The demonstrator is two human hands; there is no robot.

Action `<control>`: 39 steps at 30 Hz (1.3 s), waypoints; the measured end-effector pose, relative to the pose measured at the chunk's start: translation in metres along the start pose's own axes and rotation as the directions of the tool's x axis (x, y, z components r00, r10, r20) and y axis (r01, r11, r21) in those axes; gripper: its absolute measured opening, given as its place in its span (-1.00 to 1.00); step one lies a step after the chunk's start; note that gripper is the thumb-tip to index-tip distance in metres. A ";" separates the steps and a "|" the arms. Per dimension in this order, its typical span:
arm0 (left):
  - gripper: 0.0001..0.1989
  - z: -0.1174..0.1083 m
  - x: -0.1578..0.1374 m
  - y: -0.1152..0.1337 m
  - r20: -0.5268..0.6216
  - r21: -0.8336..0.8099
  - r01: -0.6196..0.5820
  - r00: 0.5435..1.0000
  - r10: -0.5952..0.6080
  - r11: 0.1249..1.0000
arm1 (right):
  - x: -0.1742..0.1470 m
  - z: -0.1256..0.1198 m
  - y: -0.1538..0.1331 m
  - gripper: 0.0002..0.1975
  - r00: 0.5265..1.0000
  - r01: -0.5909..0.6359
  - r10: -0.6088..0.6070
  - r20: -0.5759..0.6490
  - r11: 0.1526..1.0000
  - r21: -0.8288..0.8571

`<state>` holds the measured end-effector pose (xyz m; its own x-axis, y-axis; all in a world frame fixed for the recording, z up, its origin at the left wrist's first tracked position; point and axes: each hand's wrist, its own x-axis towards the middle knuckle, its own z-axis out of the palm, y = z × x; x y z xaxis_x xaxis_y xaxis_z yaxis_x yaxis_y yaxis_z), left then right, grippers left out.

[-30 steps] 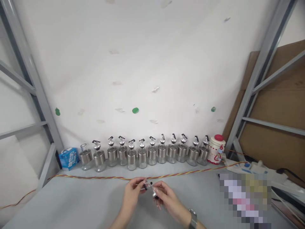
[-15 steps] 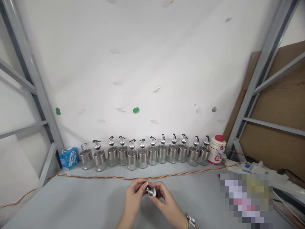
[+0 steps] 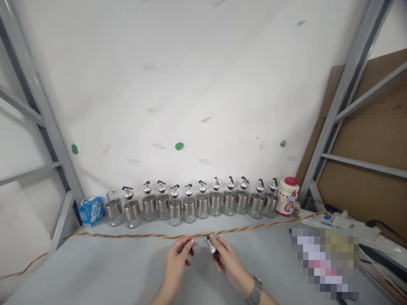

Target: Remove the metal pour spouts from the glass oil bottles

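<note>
at the bottom centre of the frame, you have the spout top (image 3: 211,247) in your right hand (image 3: 226,257), thumb and fingers clamped around it. it is a small, shiny silver piece, rounded and tilted, with a dark round spot at its upper end, a thin bit sticking out toward the left of the frame, and something dark at its lower end, partly hidden by your fingers. just left of it, your left hand (image 3: 177,257) pinches a small black piece (image 3: 191,251), slim and straight, between thumb and fingers. the two parts are apart, with a narrow gap of grey table (image 3: 95,267) showing between your hands.

across the middle of the frame's lower half stands a row of glass bottles with brushed metal bands. the leftmost bottle (image 3: 113,209) shows a bare glass neck; the one beside it (image 3: 131,209) wears a silver top with a black lever.
</note>
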<state>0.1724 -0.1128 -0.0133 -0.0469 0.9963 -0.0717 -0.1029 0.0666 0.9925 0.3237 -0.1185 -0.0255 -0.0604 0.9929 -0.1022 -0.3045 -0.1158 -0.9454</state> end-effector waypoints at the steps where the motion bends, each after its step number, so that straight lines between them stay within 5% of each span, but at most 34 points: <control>1: -0.65 0.000 0.001 -0.001 0.003 0.008 -0.037 0.999 0.037 0.999 | 0.001 0.000 0.000 -0.64 1.000 0.022 -0.022 -0.003 0.999 0.024; 5: -0.69 -0.001 0.005 -0.005 0.011 -0.018 -0.136 0.991 0.136 0.991 | 0.002 0.000 0.002 -0.64 0.994 0.110 -0.110 -0.001 0.988 0.110; 17: -0.71 0.006 -0.004 -0.002 0.067 -0.246 -0.028 0.997 0.045 0.969 | -0.012 0.014 0.003 -0.66 0.962 0.105 -0.133 0.237 0.987 0.125; 33: -0.62 0.012 -0.010 -0.001 0.136 -0.331 0.112 0.988 -0.070 0.937 | -0.006 0.009 0.011 -0.68 0.959 0.214 -0.210 0.193 0.977 -0.003; 39: -0.56 0.010 -0.010 0.001 0.071 -0.318 0.047 0.997 -0.025 0.947 | -0.004 0.007 0.006 -0.62 0.973 0.232 -0.231 0.026 0.970 -0.066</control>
<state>0.1824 -0.1218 -0.0104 0.0262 0.9956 -0.0896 -0.4153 0.0924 0.9050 0.3152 -0.1233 -0.0289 -0.0134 0.9918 0.1269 -0.2464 0.1197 -0.9618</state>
